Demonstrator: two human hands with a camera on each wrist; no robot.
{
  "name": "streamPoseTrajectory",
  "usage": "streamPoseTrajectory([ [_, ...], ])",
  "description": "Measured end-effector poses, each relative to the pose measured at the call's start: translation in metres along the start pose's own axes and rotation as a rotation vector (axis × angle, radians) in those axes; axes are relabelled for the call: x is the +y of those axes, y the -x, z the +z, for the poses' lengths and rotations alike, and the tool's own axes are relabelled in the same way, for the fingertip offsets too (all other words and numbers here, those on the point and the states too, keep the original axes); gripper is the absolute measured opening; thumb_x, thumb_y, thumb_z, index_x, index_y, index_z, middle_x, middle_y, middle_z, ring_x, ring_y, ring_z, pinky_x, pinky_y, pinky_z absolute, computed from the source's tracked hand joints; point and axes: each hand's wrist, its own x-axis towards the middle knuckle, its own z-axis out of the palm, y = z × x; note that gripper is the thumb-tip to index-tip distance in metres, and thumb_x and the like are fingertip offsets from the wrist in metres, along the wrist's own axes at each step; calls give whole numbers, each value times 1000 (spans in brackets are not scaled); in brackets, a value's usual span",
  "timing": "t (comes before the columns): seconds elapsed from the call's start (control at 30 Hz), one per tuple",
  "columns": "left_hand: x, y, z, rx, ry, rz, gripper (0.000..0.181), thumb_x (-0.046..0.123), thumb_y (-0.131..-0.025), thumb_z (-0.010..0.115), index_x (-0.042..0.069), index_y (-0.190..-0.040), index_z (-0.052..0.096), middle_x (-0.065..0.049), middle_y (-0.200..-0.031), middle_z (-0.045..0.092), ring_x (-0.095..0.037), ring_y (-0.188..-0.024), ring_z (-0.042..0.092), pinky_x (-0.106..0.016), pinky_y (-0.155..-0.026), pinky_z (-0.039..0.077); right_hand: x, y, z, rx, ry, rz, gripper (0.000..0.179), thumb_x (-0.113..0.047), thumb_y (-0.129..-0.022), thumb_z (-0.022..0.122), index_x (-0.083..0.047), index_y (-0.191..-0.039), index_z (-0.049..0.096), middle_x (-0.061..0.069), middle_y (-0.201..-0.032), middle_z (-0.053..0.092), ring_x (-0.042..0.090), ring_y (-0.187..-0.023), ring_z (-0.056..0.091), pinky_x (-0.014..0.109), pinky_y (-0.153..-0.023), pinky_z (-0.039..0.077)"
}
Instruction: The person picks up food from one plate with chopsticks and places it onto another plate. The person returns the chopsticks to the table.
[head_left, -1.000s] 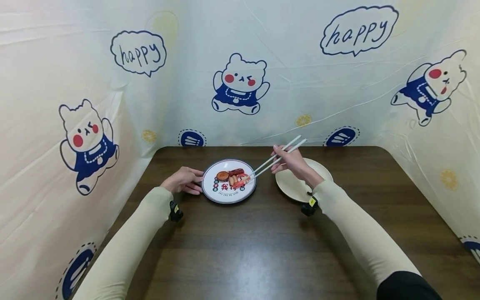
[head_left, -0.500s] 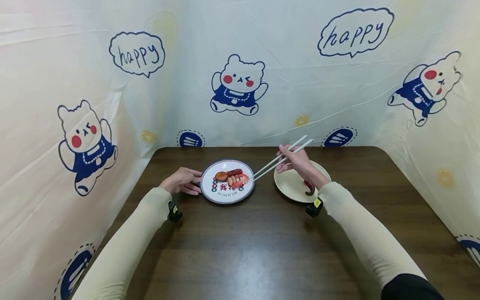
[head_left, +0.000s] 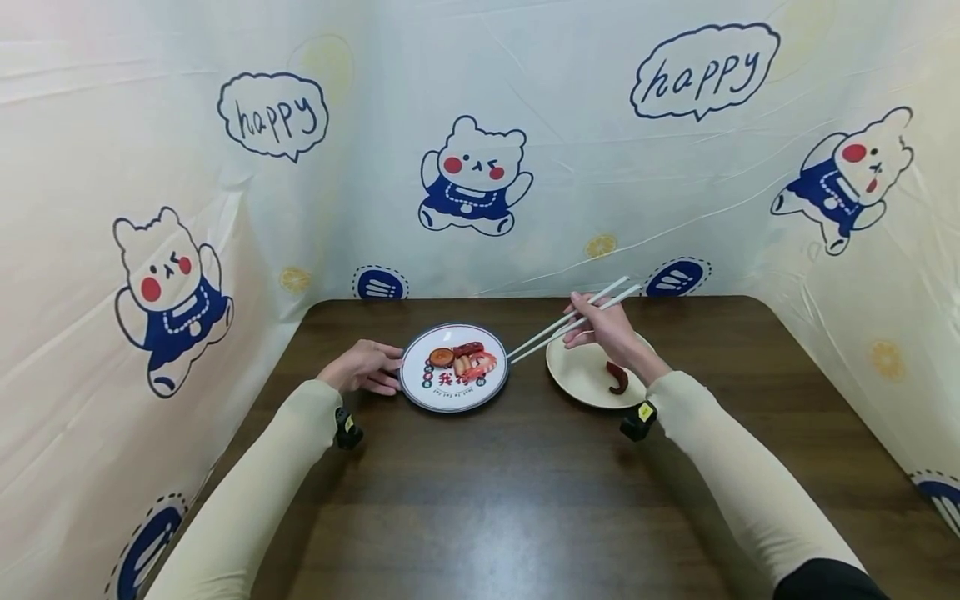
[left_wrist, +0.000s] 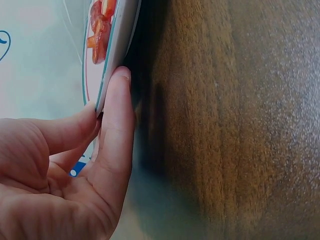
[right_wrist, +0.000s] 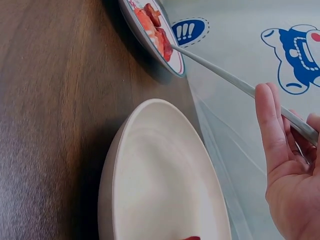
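Note:
My left hand (head_left: 367, 367) pinches the near-left rim of a white printed plate (head_left: 450, 335); in the left wrist view the thumb (left_wrist: 70, 132) lies on the rim, with fingers beneath it. On this plate lie a pink shrimp (head_left: 482, 363), a round brown slice (head_left: 441, 357), a dark red piece (head_left: 469, 347) and a pale piece (head_left: 461, 368). My right hand (head_left: 606, 329) holds a pair of white chopsticks (head_left: 540, 337), tips near the plate's right rim with nothing between them. Below that hand sits a cream plate (head_left: 572, 368) bearing a curved reddish-brown piece (head_left: 618, 378), partly beside my wrist.
Both plates stand toward the back of a dark wooden table (head_left: 480, 475), with a narrow gap between them. A printed cloth (head_left: 570, 100) hangs behind and along both sides. Black wrist cameras sit under both wrists.
My right hand has drawn the chopsticks rightward, away from the shrimp, which stays on the printed plate. The curved piece on the cream plate has come into view. My left hand keeps its hold.

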Motion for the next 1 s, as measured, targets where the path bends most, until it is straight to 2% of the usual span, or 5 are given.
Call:
streamPoseTrajectory([
  [0.23,1,3,-3,9,-2,1,54,13,-109,59,2,-160,42,-19,-107,67,-23,-78,74,-39,-79,66,-1,5,-9,14,-38,5,51,-31,-111,57,20,-117,54,15,-82,65,22,-63,74,38,-64,66],
  [0.5,2,3,-2,3,0,1,54,13,-109,60,2,-160,43,-20,-110,67,-24,-80,74,-39,-80,65,-2,14,-23,61,-116,10,37,-30,-111,57,5,-101,65,11,-77,67,21,-60,73,36,-59,65],
  [0.7,0,1,-1,5,6,-18,55,13,-109,60,3,-160,43,-19,-106,68,-24,-78,74,-39,-79,66,-1,20,-31,57,-152,5,35,-28,-111,55,4,-100,64,12,-77,67,21,-60,73,36,-59,65],
  [1.0,0,2,0,0,11,-5,54,13,-109,60,2,-160,43,-19,-106,68,-24,-78,75,-39,-79,66,-7,28,-42,69,-197,6,34,-25,-112,53,3,-98,66,12,-77,68,22,-60,73,35,-59,65],
])
